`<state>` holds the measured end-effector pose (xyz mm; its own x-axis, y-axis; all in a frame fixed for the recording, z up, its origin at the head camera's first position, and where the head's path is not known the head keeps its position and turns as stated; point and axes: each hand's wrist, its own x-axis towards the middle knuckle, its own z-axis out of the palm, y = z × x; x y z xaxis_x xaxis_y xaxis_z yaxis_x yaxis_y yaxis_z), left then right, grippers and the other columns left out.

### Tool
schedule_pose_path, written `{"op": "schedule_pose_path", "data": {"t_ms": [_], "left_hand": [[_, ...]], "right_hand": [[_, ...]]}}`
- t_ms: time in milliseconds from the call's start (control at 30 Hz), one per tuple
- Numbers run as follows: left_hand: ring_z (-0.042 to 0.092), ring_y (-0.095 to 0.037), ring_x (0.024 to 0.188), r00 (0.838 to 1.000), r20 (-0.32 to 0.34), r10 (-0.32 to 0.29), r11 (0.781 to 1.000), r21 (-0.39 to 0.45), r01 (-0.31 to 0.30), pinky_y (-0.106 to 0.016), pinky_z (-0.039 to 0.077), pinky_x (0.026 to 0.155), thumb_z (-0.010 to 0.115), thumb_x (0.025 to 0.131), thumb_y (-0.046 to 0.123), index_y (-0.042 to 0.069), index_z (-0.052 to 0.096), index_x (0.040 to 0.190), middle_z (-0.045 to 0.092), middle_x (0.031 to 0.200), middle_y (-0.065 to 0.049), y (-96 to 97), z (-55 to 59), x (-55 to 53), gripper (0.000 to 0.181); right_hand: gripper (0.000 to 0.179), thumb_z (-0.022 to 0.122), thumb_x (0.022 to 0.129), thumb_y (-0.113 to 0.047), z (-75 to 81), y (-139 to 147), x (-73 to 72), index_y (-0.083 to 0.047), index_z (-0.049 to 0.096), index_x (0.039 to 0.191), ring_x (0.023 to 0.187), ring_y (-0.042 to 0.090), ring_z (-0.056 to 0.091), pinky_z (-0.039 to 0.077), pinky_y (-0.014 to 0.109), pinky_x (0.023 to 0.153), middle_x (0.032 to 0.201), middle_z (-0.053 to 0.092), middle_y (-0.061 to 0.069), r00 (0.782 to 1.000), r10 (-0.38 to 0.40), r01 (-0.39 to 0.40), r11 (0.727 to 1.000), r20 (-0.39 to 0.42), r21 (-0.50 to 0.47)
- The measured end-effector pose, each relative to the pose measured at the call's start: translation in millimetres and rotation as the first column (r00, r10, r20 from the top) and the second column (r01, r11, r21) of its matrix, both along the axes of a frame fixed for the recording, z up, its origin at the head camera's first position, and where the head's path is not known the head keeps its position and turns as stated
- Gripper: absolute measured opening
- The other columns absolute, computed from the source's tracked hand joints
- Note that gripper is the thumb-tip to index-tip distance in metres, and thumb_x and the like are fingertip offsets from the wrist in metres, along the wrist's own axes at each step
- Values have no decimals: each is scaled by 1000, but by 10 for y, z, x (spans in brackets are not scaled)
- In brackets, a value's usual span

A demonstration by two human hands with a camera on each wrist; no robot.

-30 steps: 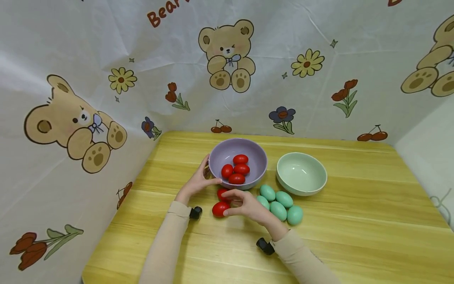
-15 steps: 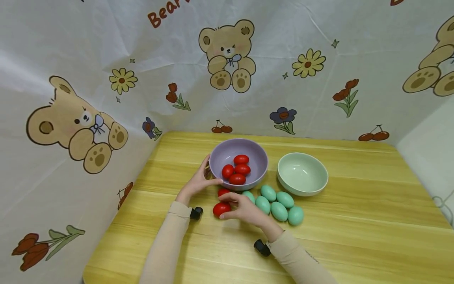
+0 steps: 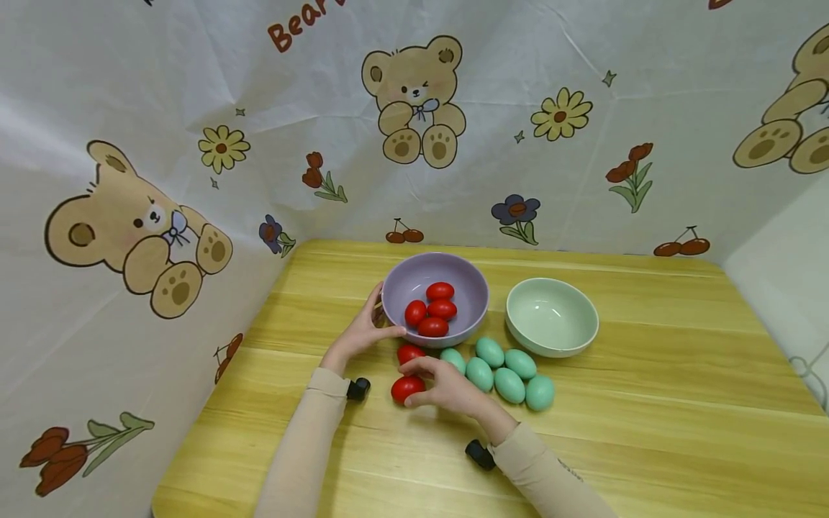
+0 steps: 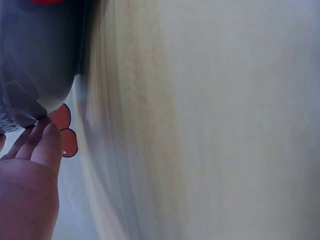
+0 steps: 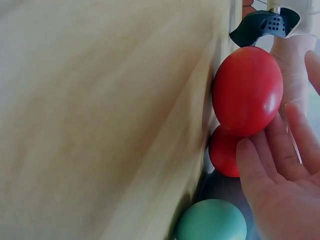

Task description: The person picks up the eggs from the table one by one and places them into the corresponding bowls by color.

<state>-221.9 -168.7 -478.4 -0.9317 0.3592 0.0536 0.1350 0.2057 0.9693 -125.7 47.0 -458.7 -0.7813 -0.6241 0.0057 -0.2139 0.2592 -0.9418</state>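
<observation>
A purple bowl (image 3: 476, 316) holds several red eggs (image 3: 442, 310). My left hand (image 3: 356, 336) grips its left side, thumb at the front rim; in the left wrist view its fingers (image 4: 47, 145) touch the bowl's outer wall. On the table in front lies a red egg (image 3: 406, 389), with my right hand (image 3: 450, 388) around its right side, index finger above it and thumb by its lower edge. The right wrist view shows the fingers (image 5: 285, 145) loosely spread beside this egg. Another red egg (image 3: 409, 354) lies behind it, close to the bowl.
Several green eggs (image 3: 509, 385) lie grouped right of my right hand. A pale green bowl (image 3: 576, 331) stands behind them on the wooden table (image 3: 680, 374). A white sheet (image 3: 492, 65) printed with bears hangs at the back and left.
The nearer red egg has shifted slightly toward me and to the right, away from the other loose one. My right hand has moved slightly with it. My left hand stays on the bowl.
</observation>
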Motion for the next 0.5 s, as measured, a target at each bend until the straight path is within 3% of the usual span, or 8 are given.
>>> {"op": "schedule_pose_path", "data": {"t_ms": [67,300,500], "left_hand": [[29,-29,132,1000,-1,4,1000,-2,-4,-36,26,106,80,74,22,23,7,150,21,149,-8,-2,-8,-5,105],[22,-40,133,998,32,-51,999,10,50,-44,22,107,77,77,13,10,2,149,13,150,-20,29,259,111,104],[22,-40,133,999,22,-50,998,35,49,-44,21,107,78,76,15,12,3,150,14,150,-20,14,182,71,105]], "right_hand": [[47,76,76,-13,-17,0,4,-6,59,119,111,21,50,37,40,99,117,58,5,1000,-2,2,1000,-21,30],[45,77,75,-9,-66,8,24,-7,60,117,108,21,48,38,41,96,116,57,1,998,0,7,994,-64,109],[47,75,75,-6,-74,15,29,-8,58,119,107,22,48,39,42,94,117,56,3,998,16,-8,990,-54,142]]}}
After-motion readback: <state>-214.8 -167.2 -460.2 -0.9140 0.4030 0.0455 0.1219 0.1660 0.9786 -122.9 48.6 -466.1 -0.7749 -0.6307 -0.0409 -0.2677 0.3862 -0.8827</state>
